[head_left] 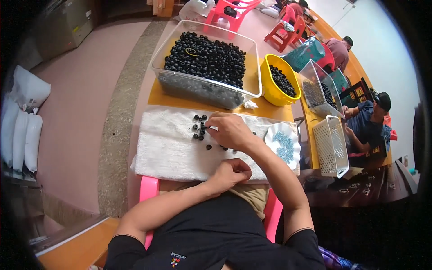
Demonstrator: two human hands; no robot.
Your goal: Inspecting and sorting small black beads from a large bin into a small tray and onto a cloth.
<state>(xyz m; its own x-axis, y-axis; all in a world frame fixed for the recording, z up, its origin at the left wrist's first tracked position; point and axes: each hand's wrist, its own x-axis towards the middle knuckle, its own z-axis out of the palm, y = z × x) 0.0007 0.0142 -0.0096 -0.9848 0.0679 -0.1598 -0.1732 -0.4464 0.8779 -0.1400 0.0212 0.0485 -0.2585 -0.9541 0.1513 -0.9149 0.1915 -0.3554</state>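
Note:
A white towel (pixel 168 150) lies in front of me with a small cluster of black, round, hollow caps (pixel 196 127) on it. My right hand (pixel 228 130) reaches over the cluster, its fingers pinched on a small black cap at the cluster's right side. Several more caps (pixel 209 147) are scattered nearer to me, some partly hidden under my right wrist. By the towel's front edge, my left hand (pixel 228 174) is curled with thumb and fingertips together; what it holds, if anything, is hidden. A white scalloped dish (pixel 270 135) of tiny clear bluish pieces (pixel 284 147) sits right of my right forearm.
Beyond the towel stand a large clear bin (pixel 204 80) and a yellow tub (pixel 267 92), both filled with black caps. A crumpled tissue (pixel 250 105) lies between them. To the right are a white perforated basket (pixel 330 146), another clear bin (pixel 315 105) and a seated co-worker (pixel 371 119).

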